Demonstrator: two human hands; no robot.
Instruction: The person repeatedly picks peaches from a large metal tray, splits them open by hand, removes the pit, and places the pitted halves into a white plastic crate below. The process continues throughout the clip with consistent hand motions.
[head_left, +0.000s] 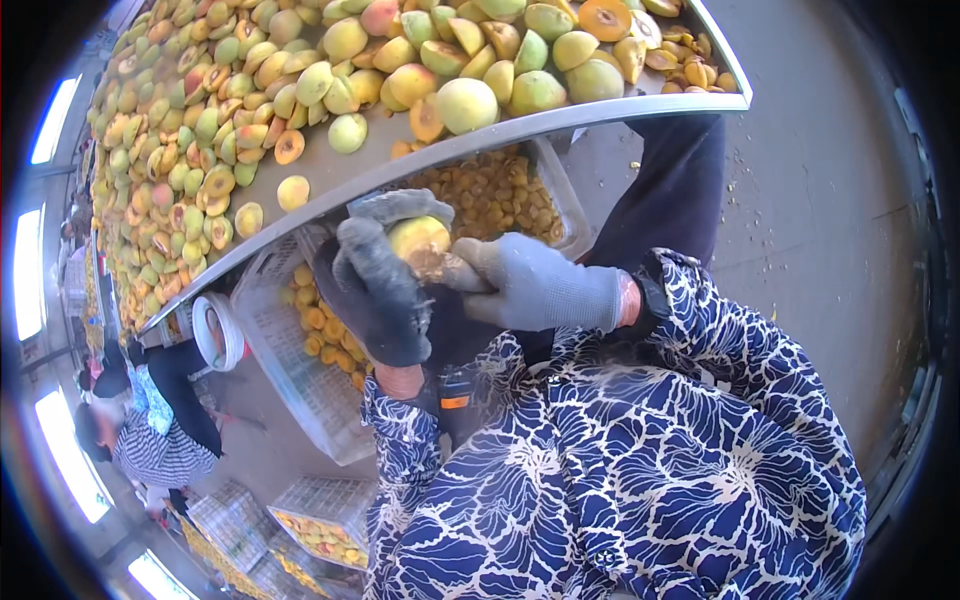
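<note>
In my left hand, in a dark grey glove, sits a yellow-green apricot. The fingers wrap around its far side. Its lower right side shows a brownish, wet-looking patch. My right hand, in a lighter grey knit glove, presses stained fingertips against that patch. Its other fingers are curled, so I cannot tell whether a small tool is inside. Both hands are just below the table's metal rim, above my lap. Beyond them lies a crate of apricot stones or small brownish pieces.
Whole and halved apricots cover much of the table. A white plastic crate with orange halves stands left of my legs, near a white bucket. More fruit crates are lower left. A co-worker sits at left.
</note>
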